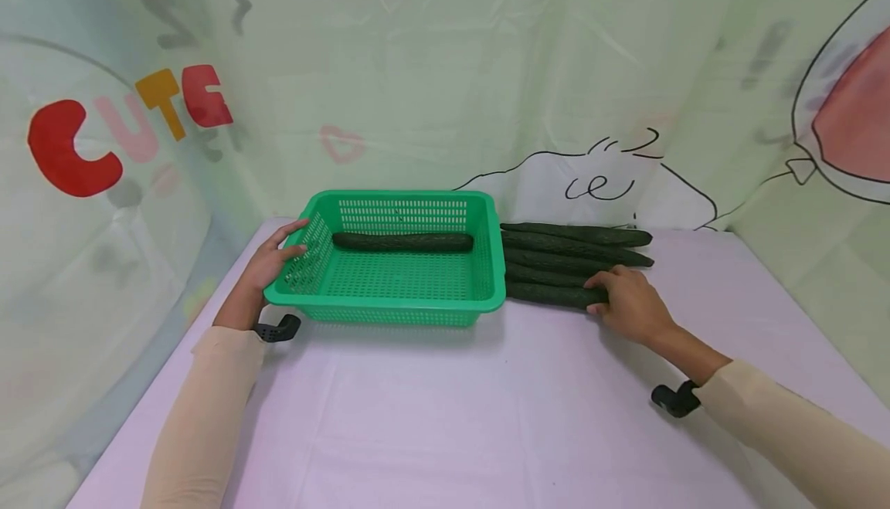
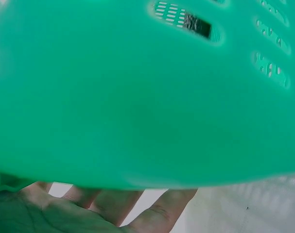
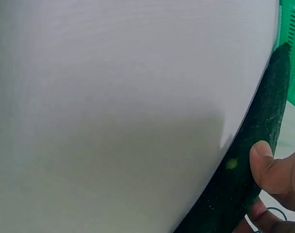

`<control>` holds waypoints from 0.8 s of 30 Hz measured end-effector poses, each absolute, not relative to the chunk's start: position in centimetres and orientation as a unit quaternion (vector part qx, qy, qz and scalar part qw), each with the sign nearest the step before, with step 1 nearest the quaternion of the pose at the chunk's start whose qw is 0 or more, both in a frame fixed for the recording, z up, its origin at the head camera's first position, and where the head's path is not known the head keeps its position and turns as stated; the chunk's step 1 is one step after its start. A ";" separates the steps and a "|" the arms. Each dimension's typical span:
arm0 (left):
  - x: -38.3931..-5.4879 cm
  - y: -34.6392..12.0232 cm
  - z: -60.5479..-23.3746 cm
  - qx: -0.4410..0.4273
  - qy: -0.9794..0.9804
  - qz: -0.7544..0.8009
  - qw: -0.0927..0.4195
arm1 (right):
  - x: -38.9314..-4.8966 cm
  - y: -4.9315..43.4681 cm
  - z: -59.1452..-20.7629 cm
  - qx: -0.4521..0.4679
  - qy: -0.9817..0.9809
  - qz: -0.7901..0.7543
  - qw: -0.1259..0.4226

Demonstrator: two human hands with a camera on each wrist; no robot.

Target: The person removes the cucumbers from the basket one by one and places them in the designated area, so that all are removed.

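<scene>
A green plastic basket stands on the table with one dark green cucumber lying lengthwise inside, near its far wall. On the basket's left rim, my left hand holds on, its fingers reaching over the edge; the left wrist view shows fingers beneath the green wall. Several cucumbers lie side by side at the basket's right. My right hand grips the nearest cucumber by its right end. In the right wrist view, the thumb presses that cucumber, with other fingers partly hidden beneath.
A pale lilac cloth covers the table. Behind it and at the sides hangs a printed curtain with letters and drawings. Each wrist carries a black camera, one by the basket's near left corner.
</scene>
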State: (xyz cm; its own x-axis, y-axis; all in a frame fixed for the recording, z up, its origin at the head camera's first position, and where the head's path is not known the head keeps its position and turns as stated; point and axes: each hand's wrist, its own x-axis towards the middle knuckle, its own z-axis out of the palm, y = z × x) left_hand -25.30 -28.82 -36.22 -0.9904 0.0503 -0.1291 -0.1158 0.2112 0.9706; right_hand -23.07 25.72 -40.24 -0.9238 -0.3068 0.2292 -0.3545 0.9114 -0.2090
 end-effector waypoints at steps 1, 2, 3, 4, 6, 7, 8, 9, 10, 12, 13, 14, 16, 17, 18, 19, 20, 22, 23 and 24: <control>-25.3 -28.8 -36.2 -0.021 0.775 0.628 0.066 | -23.0 25.7 -40.1 0.170 -0.974 0.120 0.095; -25.3 -28.8 -36.2 -0.021 0.776 0.627 0.065 | -23.0 25.6 -40.0 0.168 -0.975 0.116 0.092; -25.3 -28.8 -36.2 -0.021 0.776 0.627 0.065 | -22.9 25.5 -39.9 0.166 -0.976 0.112 0.088; -25.3 -28.8 -36.2 -0.020 0.777 0.626 0.064 | -22.9 25.4 -39.8 0.164 -0.977 0.108 0.084; -25.3 -28.8 -36.2 -0.019 0.777 0.626 0.064 | -22.8 25.1 -39.5 0.160 -0.979 0.100 0.076; -25.3 -28.8 -36.2 -0.018 0.776 0.627 0.065 | -22.8 25.0 -39.3 0.159 -0.980 0.097 0.074; -25.3 -28.8 -36.2 -0.018 0.776 0.627 0.065 | -22.7 24.8 -39.1 0.159 -0.980 0.095 0.073; -25.3 -28.8 -36.2 -0.018 0.775 0.628 0.066 | -22.6 24.7 -38.9 0.161 -0.979 0.095 0.076; -25.2 -28.7 -36.2 -0.018 0.775 0.628 0.067 | -22.6 24.5 -38.7 0.166 -0.978 0.096 0.081; -25.2 -28.7 -36.2 -0.019 0.775 0.628 0.070 | -22.6 23.9 -38.0 0.178 -0.974 0.102 0.094; -25.2 -28.7 -36.2 -0.020 0.775 0.627 0.071 | -22.6 23.6 -37.6 0.186 -0.972 0.106 0.101; -25.2 -28.7 -36.2 -0.022 0.774 0.629 0.073 | -22.6 23.2 -37.1 0.192 -0.969 0.111 0.106; -25.3 -28.7 -36.3 -0.023 0.770 0.633 0.074 | -22.6 22.2 -36.0 0.205 -0.965 0.121 0.114; -25.4 -28.8 -36.4 -0.023 0.772 0.631 0.072 | -22.6 21.6 -35.4 0.210 -0.963 0.127 0.116; -25.6 -28.9 -36.6 -0.022 0.773 0.631 0.069 | -22.7 20.9 -34.8 0.218 -0.960 0.132 0.118; -25.8 -29.1 -36.9 -0.020 0.775 0.628 0.066 | -22.8 20.2 -34.3 0.224 -0.958 0.135 0.117; -25.9 -29.2 -37.1 -0.019 0.776 0.627 0.063 | -22.9 19.5 -33.9 0.233 -0.956 0.137 0.118; -26.3 -29.5 -37.7 -0.015 0.782 0.621 0.056 | -23.2 18.0 -33.4 0.257 -0.949 0.133 0.123; -26.5 -29.7 -38.0 -0.013 0.784 0.618 0.052 | -23.3 17.2 -33.2 0.271 -0.946 0.129 0.125; -26.7 -29.8 -38.2 -0.010 0.786 0.616 0.050 | -23.5 16.4 -33.2 0.285 -0.942 0.124 0.126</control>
